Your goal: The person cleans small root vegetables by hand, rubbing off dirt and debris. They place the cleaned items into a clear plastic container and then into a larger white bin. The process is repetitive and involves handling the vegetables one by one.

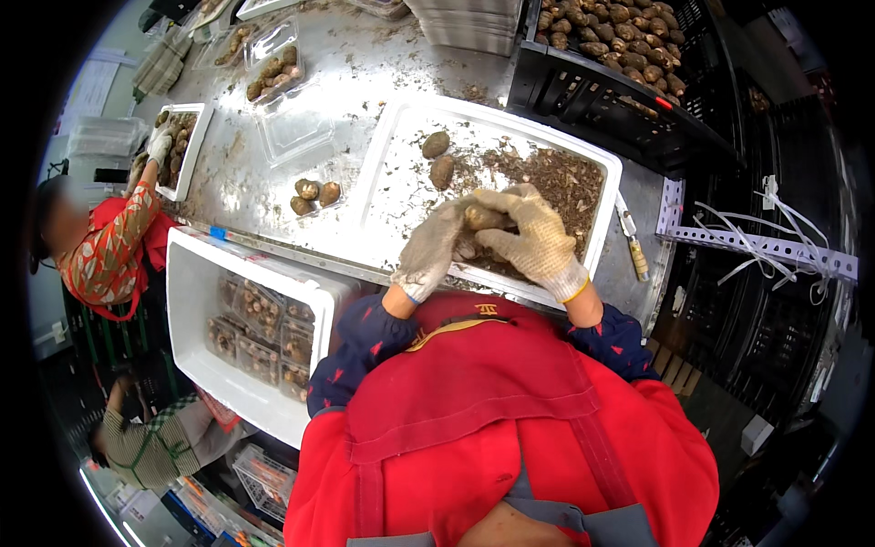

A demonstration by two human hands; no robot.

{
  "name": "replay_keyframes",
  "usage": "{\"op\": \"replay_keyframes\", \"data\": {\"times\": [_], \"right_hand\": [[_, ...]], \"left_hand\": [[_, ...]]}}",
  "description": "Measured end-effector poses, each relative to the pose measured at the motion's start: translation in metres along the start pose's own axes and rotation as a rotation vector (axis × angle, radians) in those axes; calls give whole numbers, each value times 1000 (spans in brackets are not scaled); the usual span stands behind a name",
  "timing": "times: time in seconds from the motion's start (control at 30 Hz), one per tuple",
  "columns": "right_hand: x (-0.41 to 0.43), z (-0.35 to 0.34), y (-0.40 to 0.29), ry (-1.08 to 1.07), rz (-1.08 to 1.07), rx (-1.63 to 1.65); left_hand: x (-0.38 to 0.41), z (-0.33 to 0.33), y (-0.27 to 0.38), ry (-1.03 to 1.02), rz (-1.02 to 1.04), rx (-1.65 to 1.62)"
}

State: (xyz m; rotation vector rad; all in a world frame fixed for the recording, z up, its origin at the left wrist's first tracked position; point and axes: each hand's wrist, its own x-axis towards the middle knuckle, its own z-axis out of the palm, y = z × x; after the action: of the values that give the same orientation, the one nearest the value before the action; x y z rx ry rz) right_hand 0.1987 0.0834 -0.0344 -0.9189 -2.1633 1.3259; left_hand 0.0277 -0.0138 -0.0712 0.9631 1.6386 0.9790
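Observation:
Both my hands wear dirty knitted work gloves over the near side of a white foam tray (383, 161). My left hand (432, 247) and my right hand (536, 239) meet around a small brown taro corm (484, 217), which is partly covered by the fingers. More corms lie beneath my hands, mostly hidden. Two loose taro corms (438, 158) sit in the tray beyond my left hand. Brown peel and root scraps (557, 184) cover the tray's right part.
A knife (637, 246) with a wrapped handle lies right of the tray. Behind stands a black crate (615, 102) of taro. Left are a clear clamshell box (314, 198) with three corms and a foam box (239, 403) of packed clamshells. A co-worker (113, 239) handles another tray.

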Motion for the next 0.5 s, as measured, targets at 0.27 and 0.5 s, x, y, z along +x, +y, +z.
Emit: {"op": "replay_keyframes", "data": {"times": [0.27,0.5], "right_hand": [[-2,33,1,213,-182,224],[20,27,36,153,-127,-123]], "left_hand": [[-10,38,26,135,-155,-687],[-17,37,9,26,97,-421]]}}
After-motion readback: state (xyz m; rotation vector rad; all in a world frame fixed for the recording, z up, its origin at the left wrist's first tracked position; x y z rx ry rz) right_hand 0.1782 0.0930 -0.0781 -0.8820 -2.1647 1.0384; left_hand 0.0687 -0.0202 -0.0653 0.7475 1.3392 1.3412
